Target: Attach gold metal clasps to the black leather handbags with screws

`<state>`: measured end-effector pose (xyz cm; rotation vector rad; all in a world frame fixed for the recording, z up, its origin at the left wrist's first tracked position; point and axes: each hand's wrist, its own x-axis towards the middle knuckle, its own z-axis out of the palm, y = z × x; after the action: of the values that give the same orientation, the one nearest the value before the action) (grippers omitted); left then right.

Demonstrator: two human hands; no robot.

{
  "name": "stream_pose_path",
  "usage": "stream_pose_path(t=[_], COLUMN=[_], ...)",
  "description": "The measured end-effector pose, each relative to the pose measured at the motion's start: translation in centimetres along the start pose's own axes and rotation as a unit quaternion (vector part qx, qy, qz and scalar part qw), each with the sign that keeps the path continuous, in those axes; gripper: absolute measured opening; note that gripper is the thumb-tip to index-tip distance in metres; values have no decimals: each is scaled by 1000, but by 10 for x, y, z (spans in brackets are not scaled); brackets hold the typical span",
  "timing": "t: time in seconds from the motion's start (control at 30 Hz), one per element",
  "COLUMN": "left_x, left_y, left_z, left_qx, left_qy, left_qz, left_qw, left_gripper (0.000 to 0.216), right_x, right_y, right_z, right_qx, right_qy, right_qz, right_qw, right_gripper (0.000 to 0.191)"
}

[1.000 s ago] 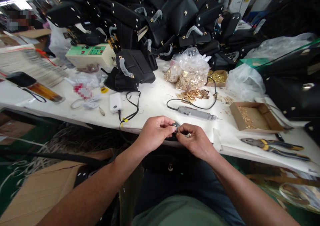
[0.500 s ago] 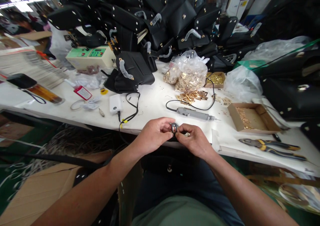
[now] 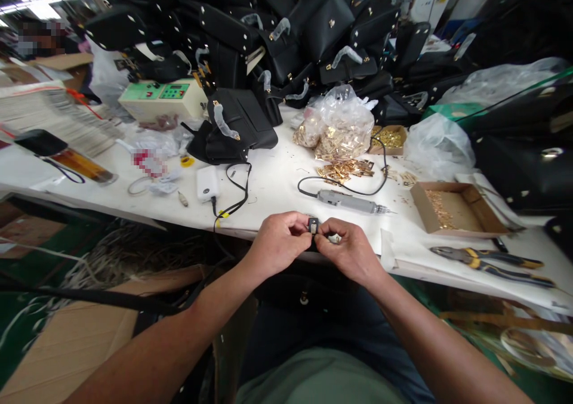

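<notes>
My left hand (image 3: pixel 280 243) and my right hand (image 3: pixel 351 252) meet at the near edge of the white table (image 3: pixel 277 183), both with fingers pinched on a small dark piece with a metal part (image 3: pixel 313 226) held between them. A dark strap or bag part hangs below the hands, mostly hidden. Just beyond the hands lies a grey electric screwdriver (image 3: pixel 353 202) with its black cable. A black handbag (image 3: pixel 237 123) lies further back on the table.
Clear bags of gold hardware (image 3: pixel 340 129) and loose gold pieces (image 3: pixel 344 170) sit mid-table. A cardboard tray of small gold parts (image 3: pixel 452 210) and yellow-handled pliers (image 3: pixel 487 259) lie right. A green-topped machine (image 3: pixel 161 96) and stacked black handbags (image 3: pixel 290 28) stand behind. A white adapter (image 3: pixel 207 183) lies left.
My hands stay together at the table edge, shifting slightly while turning the small piece between the fingertips. Nothing else has moved.
</notes>
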<state>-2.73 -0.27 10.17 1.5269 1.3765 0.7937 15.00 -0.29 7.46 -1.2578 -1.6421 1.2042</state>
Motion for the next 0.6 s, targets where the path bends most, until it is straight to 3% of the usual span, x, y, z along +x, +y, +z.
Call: stream_pose_path(t=[0.4,0.6], left_x=[1,3], left_y=[-2,-1], left_z=[-2,-3], left_qx=[1,-2], left_qy=[4,-6], left_qz=[-25,-16], left_qw=[1000,1000], left_gripper=[23,25], right_x=[-3,-1], right_y=[2,-1], right_z=[-1,-2], right_qx=[14,15], right_qy=[31,14], right_qz=[15,20], right_qw=[999,1000], right_gripper=[12,24])
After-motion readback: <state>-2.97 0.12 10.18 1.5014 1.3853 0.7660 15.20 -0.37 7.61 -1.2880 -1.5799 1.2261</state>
